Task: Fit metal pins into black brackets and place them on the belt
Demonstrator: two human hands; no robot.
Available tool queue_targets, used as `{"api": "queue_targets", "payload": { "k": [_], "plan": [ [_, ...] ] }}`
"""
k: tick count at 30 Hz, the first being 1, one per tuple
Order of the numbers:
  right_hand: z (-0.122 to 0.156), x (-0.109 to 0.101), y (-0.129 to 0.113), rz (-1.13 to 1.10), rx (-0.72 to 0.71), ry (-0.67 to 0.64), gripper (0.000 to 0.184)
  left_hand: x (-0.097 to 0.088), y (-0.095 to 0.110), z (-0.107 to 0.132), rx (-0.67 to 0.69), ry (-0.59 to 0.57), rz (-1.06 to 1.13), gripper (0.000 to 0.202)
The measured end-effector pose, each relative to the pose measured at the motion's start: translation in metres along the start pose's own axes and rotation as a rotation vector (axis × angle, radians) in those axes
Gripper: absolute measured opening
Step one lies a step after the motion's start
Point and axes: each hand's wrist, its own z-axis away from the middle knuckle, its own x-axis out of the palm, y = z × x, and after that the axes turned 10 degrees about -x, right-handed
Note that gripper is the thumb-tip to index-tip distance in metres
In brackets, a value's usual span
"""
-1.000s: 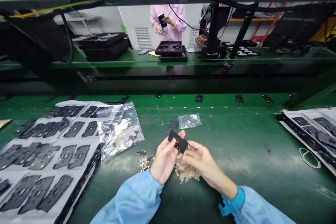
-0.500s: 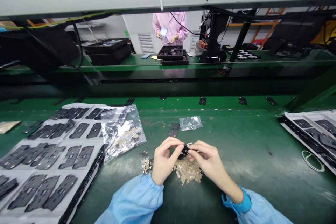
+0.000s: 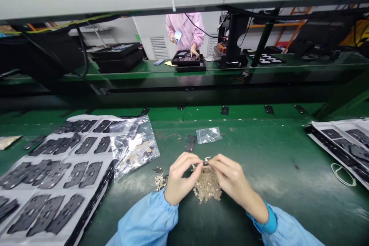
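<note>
My left hand (image 3: 180,177) and my right hand (image 3: 229,178) meet fingertip to fingertip just above the green table (image 3: 268,161). Both are curled in a pinch round a small black part (image 3: 205,163), of which only a sliver shows between the fingers. Under the hands lies a heap of small tan pieces (image 3: 207,188). Both arms wear light blue sleeves.
A loose black part (image 3: 190,143) and a small clear bag (image 3: 208,135) lie beyond the hands. A larger clear bag (image 3: 134,147) rests on a white tray of black parts (image 3: 52,173) at left. Another tray (image 3: 343,146) sits at right. A person in pink (image 3: 186,30) works at the far bench.
The black part, held up in plain view a second ago, has come down and is now almost hidden as both hands closed together over the tan heap.
</note>
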Motion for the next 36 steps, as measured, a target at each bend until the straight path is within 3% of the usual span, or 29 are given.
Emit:
{"api": "queue_targets", "payload": {
  "k": [5,11,15,18,21,30,33,36],
  "plan": [
    [0.002,0.006,0.000,0.040,-0.026,-0.027,0.031,0.004,-0.007,0.004,0.104,-0.059,-0.130,0.016],
    [-0.016,0.011,0.006,0.004,0.085,0.118,0.021,0.010,-0.008,0.006,0.225,-0.079,-0.403,0.048],
    [-0.068,-0.006,0.050,0.402,0.105,-0.105,0.022,0.012,-0.008,0.007,0.169,-0.082,-0.515,0.061],
    [-0.113,-0.019,0.097,0.538,0.206,-0.145,0.020,0.011,-0.014,0.008,0.136,0.012,-0.553,0.056],
    [-0.139,-0.024,0.136,0.638,0.320,-0.193,0.017,0.010,-0.020,0.008,0.137,0.069,-0.569,0.053],
    [-0.140,-0.046,0.198,0.885,0.858,-0.121,0.029,0.014,-0.020,0.010,0.173,0.057,-0.530,0.038],
    [-0.145,-0.052,0.209,0.850,0.922,-0.148,0.028,0.014,-0.020,0.009,0.161,0.062,-0.495,0.035],
    [-0.147,-0.050,0.213,0.779,0.887,-0.175,0.028,0.014,-0.021,0.008,0.160,0.059,-0.467,0.034]
  ]
}}
